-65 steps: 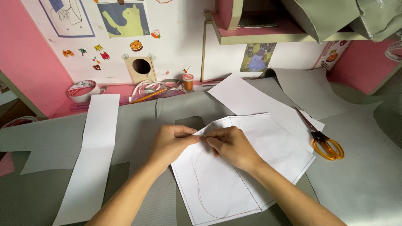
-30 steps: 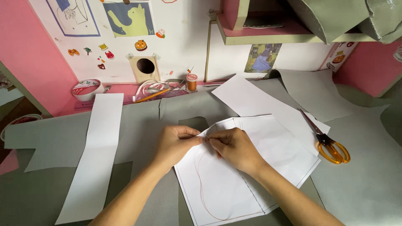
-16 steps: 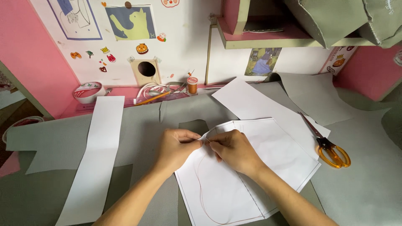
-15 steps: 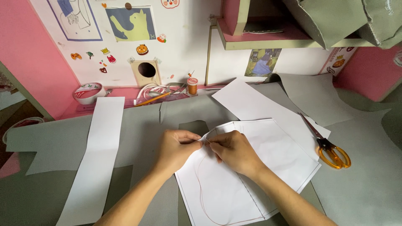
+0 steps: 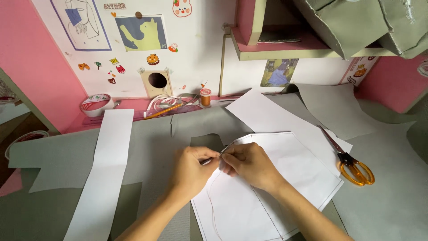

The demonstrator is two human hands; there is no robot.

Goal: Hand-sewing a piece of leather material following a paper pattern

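2 hands, left hand (image 5: 192,168) and right hand (image 5: 249,164), pinched 1 white pattern sheet (image 5: 290,178); 1 orange scissors (image 5: 354,167) lay near; 1 paper strip (image 5: 104,174) lay left.

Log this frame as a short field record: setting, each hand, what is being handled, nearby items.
setting: work table covered with grey fabric, pink and white wall behind
left hand: pinch grip at the edge of the white paper pattern, on something small I cannot identify
right hand: fingertips meet the left hand's at the same spot, resting on the pattern
thread: thin line curving across the pattern
nearby: orange-handled scissors to the right, long paper strip to the left, thread spool by the wall
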